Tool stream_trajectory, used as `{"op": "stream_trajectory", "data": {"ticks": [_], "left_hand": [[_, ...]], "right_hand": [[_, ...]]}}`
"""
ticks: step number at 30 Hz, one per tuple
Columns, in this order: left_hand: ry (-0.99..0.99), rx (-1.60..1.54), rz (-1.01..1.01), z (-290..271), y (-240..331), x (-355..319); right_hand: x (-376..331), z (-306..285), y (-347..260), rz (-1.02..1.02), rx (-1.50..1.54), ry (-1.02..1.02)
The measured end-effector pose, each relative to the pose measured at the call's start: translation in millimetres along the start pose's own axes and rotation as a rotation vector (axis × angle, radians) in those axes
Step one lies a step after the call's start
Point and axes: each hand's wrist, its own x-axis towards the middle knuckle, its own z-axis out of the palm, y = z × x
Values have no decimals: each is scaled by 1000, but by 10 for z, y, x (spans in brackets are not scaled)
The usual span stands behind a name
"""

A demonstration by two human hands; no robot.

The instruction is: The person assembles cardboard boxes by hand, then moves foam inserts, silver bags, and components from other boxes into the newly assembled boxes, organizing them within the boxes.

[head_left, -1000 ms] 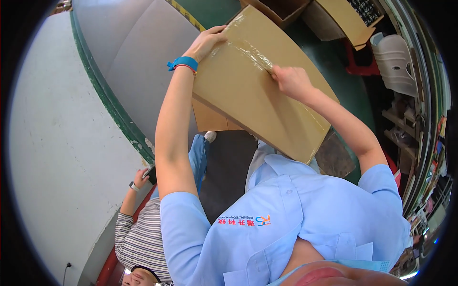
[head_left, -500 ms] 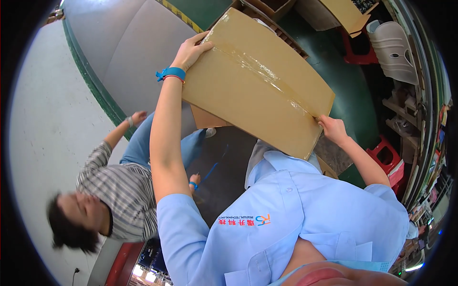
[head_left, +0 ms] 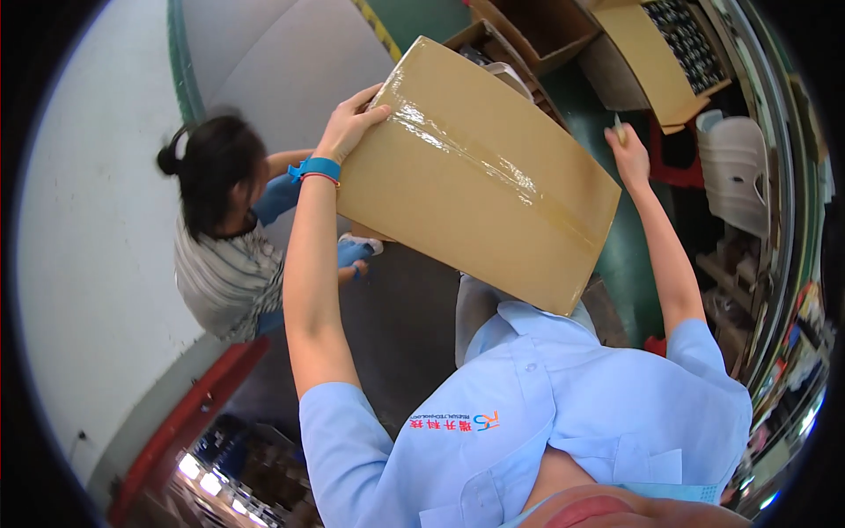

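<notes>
A closed cardboard box, with clear tape along its middle seam, is tilted in front of me. My left hand grips its far left edge, with the thumb on the top face and the other fingers behind the edge. To the right of the box and apart from it, my right hand is closed around a small, slim pointed tool. The tool is yellowish with a pale tip; most of it is hidden in the fist, and its exact kind is unclear.
On the left, another person in a striped top bends low. Beyond my right hand stand an open carton holding several dark parts, a red stool and a whitish plastic chair part. An open brown box lies at the far side.
My right hand has left the box's right edge and moved outward and away from me, showing the pointed tool. The left hand keeps its grip. The other person has bent forward.
</notes>
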Motion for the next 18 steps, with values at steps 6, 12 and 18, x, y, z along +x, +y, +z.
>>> {"op": "stream_trajectory", "data": {"ticks": [6, 12, 18], "left_hand": [[162, -131, -25, -11, -309, -1015], [547, 650, 332, 464, -282, -2735], [276, 984, -91, 2689, -115, -4203]], "right_hand": [[-129, 799, -438, -154, 19, -362], [-908, 492, -849, -432, 117, -337], [-2004, 492, -916, -830, 59, -506]]}}
